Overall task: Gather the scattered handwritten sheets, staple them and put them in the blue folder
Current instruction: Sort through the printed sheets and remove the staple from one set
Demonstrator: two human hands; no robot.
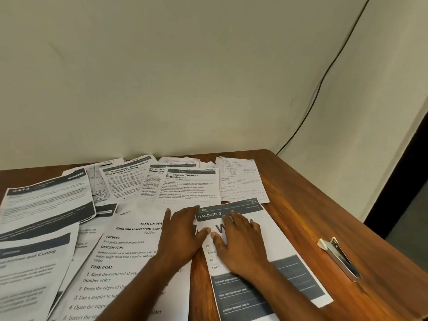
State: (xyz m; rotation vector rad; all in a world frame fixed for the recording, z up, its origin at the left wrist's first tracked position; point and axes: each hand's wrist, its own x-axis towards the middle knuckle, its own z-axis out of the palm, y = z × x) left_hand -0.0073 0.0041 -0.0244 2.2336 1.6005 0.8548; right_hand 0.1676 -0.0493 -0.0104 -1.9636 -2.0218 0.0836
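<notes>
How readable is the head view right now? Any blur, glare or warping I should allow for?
Head view: light is soft and even, no hard glare; the wooden table shows a mild sheen. Wide-angle warping bends the edges. Print under the left hand reads clearly; sheets at far left are smeared, and the handwritten sheet is too small to read.

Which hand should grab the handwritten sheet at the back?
Right, probably. The right hand lies flat on the BALCONY 2 sheet, just below the handwritten sheet; the left hand is farther left.
</notes>
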